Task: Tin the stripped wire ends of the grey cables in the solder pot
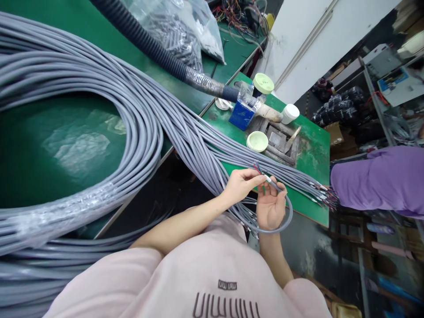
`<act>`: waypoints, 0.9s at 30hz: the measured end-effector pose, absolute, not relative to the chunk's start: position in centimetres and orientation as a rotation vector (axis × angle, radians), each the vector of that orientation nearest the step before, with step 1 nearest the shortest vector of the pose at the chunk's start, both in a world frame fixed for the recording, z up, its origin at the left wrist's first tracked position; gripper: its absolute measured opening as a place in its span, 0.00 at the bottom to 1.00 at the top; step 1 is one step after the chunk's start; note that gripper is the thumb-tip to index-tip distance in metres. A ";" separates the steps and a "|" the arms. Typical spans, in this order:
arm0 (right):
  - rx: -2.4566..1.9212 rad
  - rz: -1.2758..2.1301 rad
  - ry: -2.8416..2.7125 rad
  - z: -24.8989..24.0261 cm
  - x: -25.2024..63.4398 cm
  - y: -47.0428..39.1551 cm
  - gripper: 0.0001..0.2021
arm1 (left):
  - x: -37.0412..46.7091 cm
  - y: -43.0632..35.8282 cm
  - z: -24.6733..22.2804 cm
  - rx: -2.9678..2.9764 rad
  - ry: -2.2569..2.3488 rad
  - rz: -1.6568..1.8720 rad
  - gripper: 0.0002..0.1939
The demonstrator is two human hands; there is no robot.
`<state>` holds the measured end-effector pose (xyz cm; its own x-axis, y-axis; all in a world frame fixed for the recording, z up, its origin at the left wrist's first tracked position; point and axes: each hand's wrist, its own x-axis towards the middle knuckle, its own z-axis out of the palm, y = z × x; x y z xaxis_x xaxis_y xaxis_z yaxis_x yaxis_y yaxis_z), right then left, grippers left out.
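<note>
Between my two hands is the end of a grey cable [287, 211], which curves round in a loop below. A white sleeve [267, 178] sits near its tip, and thin red, blue and dark wires [257, 167] fan out of it. My left hand [241, 184] pinches the cable at the sleeve with thumb and forefinger. With its palm turned up, my right hand [270, 205] holds the grey jacket just behind the sleeve in its fingertips. Right behind my hands lies a bundle of grey cables [278, 170], its stripped wire ends [326, 194] at the right edge of the board.
A large cable coil [142, 119] covers the left table. On the green board [311, 150] stand a solder pot [278, 139], pale green lids [257, 141], a white cup [290, 113] and a blue box [241, 115]. A black hose [149, 42] crosses above. A purple sleeve [377, 181] is at right.
</note>
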<state>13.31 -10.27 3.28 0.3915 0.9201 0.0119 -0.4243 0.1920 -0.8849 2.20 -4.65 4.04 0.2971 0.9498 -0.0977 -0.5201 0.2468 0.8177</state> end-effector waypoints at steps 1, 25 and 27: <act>-0.938 1.038 -0.648 3.3 13.2 -10.4 0.09 | 2.2 -4.7 4.0 0.746 0.662 1.103 0.16; -1.241 1.382 -1.272 4.9 16.9 -11.8 0.18 | 2.0 -6.1 4.2 0.865 0.585 1.018 0.16; -1.210 1.402 -1.231 4.3 16.7 -11.9 0.19 | 2.1 -6.2 4.0 0.814 0.569 1.015 0.16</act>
